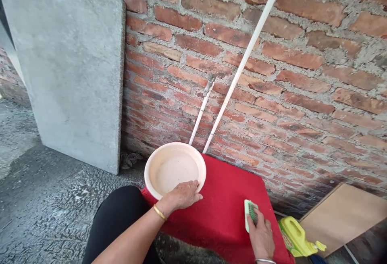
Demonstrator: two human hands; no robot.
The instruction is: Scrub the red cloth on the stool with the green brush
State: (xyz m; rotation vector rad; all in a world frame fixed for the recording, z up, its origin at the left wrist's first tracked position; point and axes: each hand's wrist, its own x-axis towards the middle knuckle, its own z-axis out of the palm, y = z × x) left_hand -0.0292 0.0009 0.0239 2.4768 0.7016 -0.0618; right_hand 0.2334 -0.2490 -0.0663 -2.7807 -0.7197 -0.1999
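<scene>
A pale cream plastic basin [148,177] stands at the left end of a low surface covered with red cloth [220,199]. My left hand [183,194], with a gold bangle at the wrist, grips the basin's near right rim. A few dark specks show in the bottom of the basin. On the right part of the cloth, my right hand [262,233] holds a light green scrubbing brush [248,209] with dark green bristles. The brush is turned on its side, and my fingers cover part of it.
A yellow jug [294,233] and a tan board [344,219] are at the lower right. Behind the cloth, white pipes [238,74] and a tap [209,84] stand against the brick wall [293,90]. A grey slab [72,70] leans at left above wet floor [54,199].
</scene>
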